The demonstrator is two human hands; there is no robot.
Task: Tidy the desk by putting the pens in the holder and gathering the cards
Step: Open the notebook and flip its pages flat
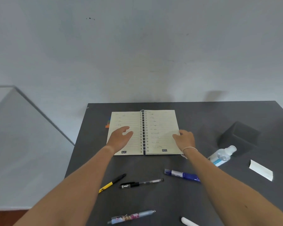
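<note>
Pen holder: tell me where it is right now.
In the head view the dark pen holder stands at the desk's right side, just behind the clear bottle and right of the notebook.

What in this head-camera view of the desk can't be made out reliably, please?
- Blue marker: its far end is hidden under the right forearm.
- White object: cut off by the bottom edge.
- Notebook handwriting: too blurred to read.
- Dark holder: its inside can't be seen from this angle.

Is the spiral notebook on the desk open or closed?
Open. The notebook lies flat with two lined pages spread either side of its spiral binding.
</note>
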